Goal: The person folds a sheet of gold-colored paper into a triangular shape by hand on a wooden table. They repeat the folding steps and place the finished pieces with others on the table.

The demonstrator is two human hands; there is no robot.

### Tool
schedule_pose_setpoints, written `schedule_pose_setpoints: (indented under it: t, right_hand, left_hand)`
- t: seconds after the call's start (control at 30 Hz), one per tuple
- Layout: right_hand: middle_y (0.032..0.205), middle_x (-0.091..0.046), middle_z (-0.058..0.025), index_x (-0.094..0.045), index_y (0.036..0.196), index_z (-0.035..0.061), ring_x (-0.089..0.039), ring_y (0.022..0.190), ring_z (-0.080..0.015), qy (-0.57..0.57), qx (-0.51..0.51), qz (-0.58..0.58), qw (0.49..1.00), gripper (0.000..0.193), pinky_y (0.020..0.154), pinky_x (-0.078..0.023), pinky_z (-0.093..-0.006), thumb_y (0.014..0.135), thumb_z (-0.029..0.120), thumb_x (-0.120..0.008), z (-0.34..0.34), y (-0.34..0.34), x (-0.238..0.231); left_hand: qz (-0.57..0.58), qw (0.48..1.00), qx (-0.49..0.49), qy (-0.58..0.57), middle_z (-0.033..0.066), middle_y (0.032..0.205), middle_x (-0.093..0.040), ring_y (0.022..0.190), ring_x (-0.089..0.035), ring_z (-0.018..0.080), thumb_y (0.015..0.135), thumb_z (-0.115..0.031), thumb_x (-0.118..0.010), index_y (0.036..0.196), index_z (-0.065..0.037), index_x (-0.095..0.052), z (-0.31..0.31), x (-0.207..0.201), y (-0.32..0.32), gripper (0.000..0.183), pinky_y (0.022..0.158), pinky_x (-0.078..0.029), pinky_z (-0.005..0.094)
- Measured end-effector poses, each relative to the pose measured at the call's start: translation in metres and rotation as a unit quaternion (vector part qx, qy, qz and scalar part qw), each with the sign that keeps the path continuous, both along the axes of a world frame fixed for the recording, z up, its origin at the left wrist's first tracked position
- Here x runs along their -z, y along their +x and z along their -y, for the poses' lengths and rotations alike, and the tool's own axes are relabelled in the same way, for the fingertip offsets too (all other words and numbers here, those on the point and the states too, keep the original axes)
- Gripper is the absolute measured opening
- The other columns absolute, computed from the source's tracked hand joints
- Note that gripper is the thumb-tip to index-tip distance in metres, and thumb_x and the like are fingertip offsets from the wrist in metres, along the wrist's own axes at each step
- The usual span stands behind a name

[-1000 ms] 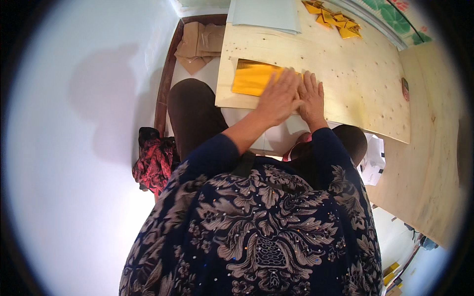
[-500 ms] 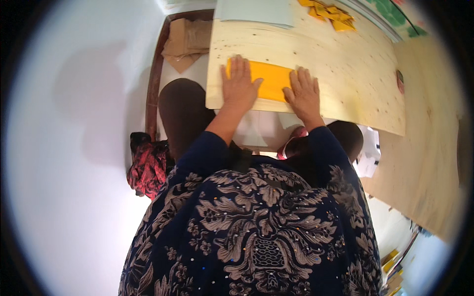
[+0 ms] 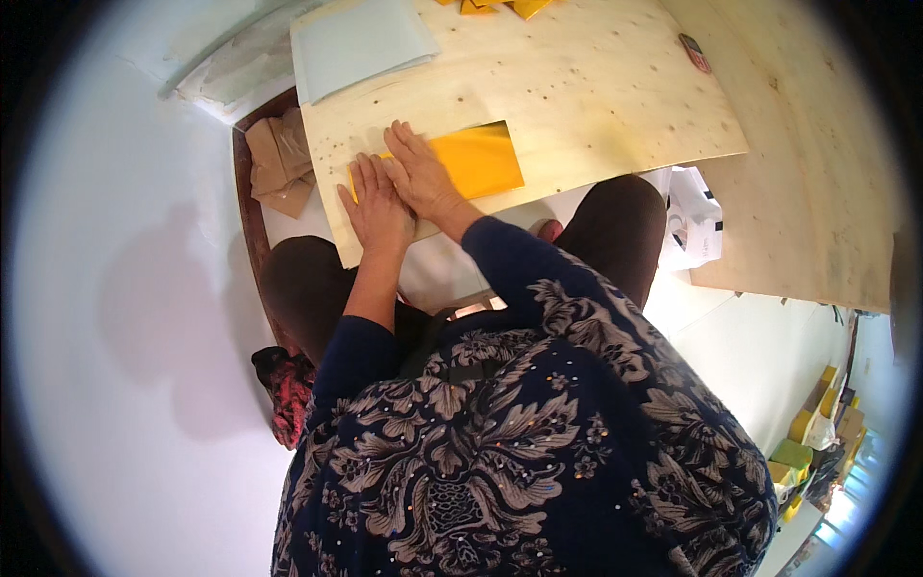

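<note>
A flat yellow rectangular sheet (image 3: 481, 161), perhaps folded, lies on the pale wooden board (image 3: 577, 115) close to its near edge. Both hands press on the left part of this sheet. My left hand (image 3: 378, 202) rests flat at its left end with fingers stretched out. Right beside it, touching and partly overlapping, my right hand (image 3: 421, 175) lies flat with its fingers pointing up and to the left. Neither hand grips anything. The sheet's left end is mostly hidden under the hands, while its right half shows plainly.
Pale grey-white sheets (image 3: 361, 43) lie at the board's far left. More yellow pieces (image 3: 490, 6) sit at the far edge. A small red and black device (image 3: 694, 54) is at the far right. Brown paper (image 3: 281, 159) lies left of the board; a white bag (image 3: 694, 216) stands below right.
My right hand has moved left from the sheet's right end to beside my left hand, uncovering that end. The whole view has turned and shifted.
</note>
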State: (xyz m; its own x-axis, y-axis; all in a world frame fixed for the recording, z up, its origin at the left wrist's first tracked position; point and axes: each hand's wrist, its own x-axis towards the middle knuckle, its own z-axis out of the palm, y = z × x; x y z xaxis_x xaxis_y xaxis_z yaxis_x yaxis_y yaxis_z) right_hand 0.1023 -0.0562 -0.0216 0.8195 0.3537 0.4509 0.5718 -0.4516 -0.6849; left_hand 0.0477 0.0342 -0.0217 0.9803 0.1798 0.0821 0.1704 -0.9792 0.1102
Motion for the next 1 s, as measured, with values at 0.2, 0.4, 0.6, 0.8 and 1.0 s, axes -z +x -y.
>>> schedule_pose_setpoints:
  t: [0.2, 0.4, 0.6, 0.8, 1.0]
  right_hand:
    - [0.149, -0.037, -0.0182, -0.045, 0.138, 0.0019, -0.03, 0.141, -0.0338, -0.31, 0.064, 0.104, 0.943, 0.063, 0.114, -0.019, -0.0531, 0.093, 0.045, -0.05, 0.086, 0.009, 0.004]
    - [0.151, -0.035, -0.0164, -0.042, 0.142, 0.0042, -0.028, 0.142, -0.0322, -0.372, 0.075, 0.08, 0.922, 0.071, 0.115, -0.016, -0.055, 0.091, 0.053, -0.049, 0.143, 0.016, -0.006]
    - [0.148, -0.039, -0.0169, -0.045, 0.14, 0.0041, -0.032, 0.139, -0.0359, -0.347, 0.081, 0.116, 0.927, 0.068, 0.112, -0.021, -0.0573, 0.091, 0.05, -0.05, 0.143, 0.016, -0.002]
    - [0.149, -0.038, -0.0167, -0.047, 0.139, 0.0053, -0.031, 0.14, -0.035, -0.344, 0.07, 0.109, 0.93, 0.065, 0.113, -0.02, -0.0559, 0.089, 0.046, -0.051, 0.148, 0.014, -0.008]
    - [0.153, -0.034, -0.0133, -0.045, 0.142, 0.0079, -0.025, 0.144, -0.0308, -0.347, 0.073, 0.069, 0.932, 0.061, 0.117, -0.014, -0.0531, 0.094, 0.047, -0.046, 0.146, 0.01, -0.013]
  left_hand:
    - [0.031, 0.999, -0.011, -0.024, 0.0158, 0.158, -0.021, 0.147, -0.015, 0.0299, 0.099, -0.039, -0.04, 0.15, -0.004, -0.028, -0.002, 0.004, -0.003, 0.062, 0.117, -0.006, 0.0541]
    - [0.025, 0.999, -0.035, -0.014, 0.0165, 0.157, -0.022, 0.147, -0.016, 0.031, 0.096, -0.042, -0.046, 0.149, -0.003, -0.03, -0.017, -0.004, -0.016, 0.067, 0.117, -0.007, 0.0543]
    - [0.114, 0.992, 0.049, 0.0, 0.0201, 0.156, -0.024, 0.146, -0.019, 0.0324, 0.091, -0.048, -0.053, 0.146, -0.001, -0.034, 0.02, -0.031, 0.001, 0.074, 0.117, -0.011, 0.0528]
    - [0.049, 0.978, 0.176, -0.102, 0.0182, 0.156, -0.025, 0.146, -0.018, 0.0311, 0.094, -0.044, -0.049, 0.146, -0.002, -0.033, 0.076, -0.02, 0.037, 0.069, 0.117, -0.011, 0.0511]
    - [0.004, 0.998, 0.055, -0.038, 0.0176, 0.157, -0.022, 0.147, -0.015, 0.0303, 0.096, -0.045, -0.046, 0.148, -0.003, -0.03, 0.018, -0.008, 0.022, 0.069, 0.118, -0.007, 0.05]
